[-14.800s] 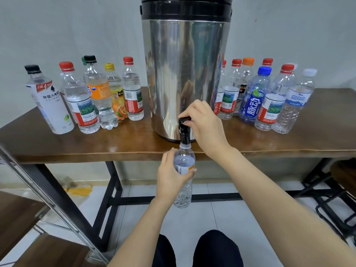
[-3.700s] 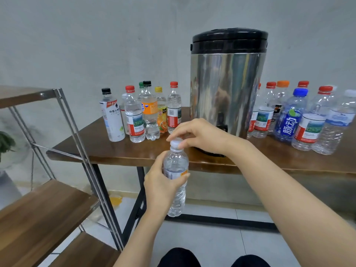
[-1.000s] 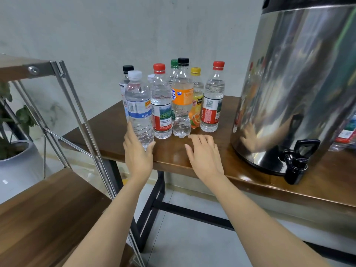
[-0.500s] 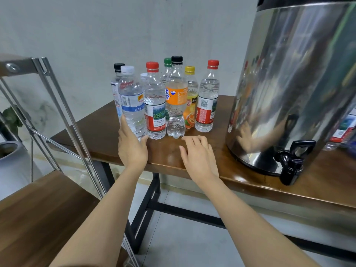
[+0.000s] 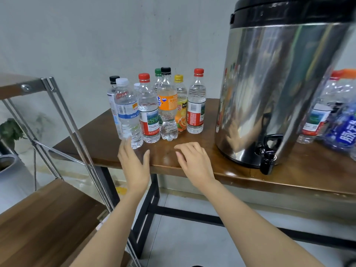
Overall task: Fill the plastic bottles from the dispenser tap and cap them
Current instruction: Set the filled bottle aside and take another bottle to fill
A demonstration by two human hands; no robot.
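Now that my left hand (image 5: 134,166) has released the white-capped bottle (image 5: 127,112), it stands capped in the left cluster of bottles (image 5: 167,105) on the table (image 5: 92,145). My left hand and right hand (image 5: 194,160) both show loose, empty fingers, so I judge another bottle comes next.

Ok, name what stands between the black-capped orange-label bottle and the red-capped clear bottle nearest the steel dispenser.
A yellow-capped plastic bottle with an orange-fruit label, partly hidden behind the black-capped orange-label bottle, beside the red-capped clear bottle. Head view.
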